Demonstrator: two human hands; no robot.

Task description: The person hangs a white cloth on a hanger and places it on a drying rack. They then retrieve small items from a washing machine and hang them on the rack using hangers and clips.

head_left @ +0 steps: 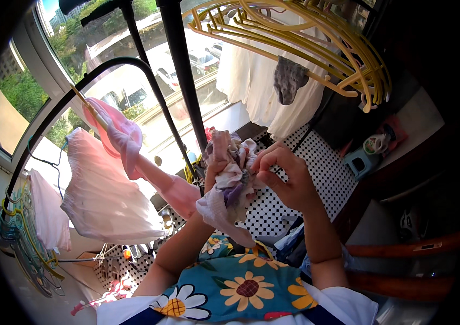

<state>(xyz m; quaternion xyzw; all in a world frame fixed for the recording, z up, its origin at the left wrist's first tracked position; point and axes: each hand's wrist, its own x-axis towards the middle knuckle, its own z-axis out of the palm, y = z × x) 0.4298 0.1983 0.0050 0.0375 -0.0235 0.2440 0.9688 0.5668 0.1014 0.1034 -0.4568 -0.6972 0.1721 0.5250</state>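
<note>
A bunch of small crumpled laundry [231, 179], white, pink and purple, looks like socks. My left hand [215, 171] is closed around it from the left, and one pale sock [229, 221] dangles below. Beside the bunch on its right, my right hand [288, 176] has its thumb and fingers bent together at the edge of the cloth. What lies between those fingertips is too small to make out. Pink tights [130, 143] hang from a rack on the left, their lower end reaching my left forearm.
A black rack [149, 73] stands by the window. White cloth [108, 187] and blue-green hangers [21, 238] hang at left. Yellow hangers [295, 38] fill the upper right, with a grey sock [289, 80] on one. A blue-grey stool [361, 162] stands on the right.
</note>
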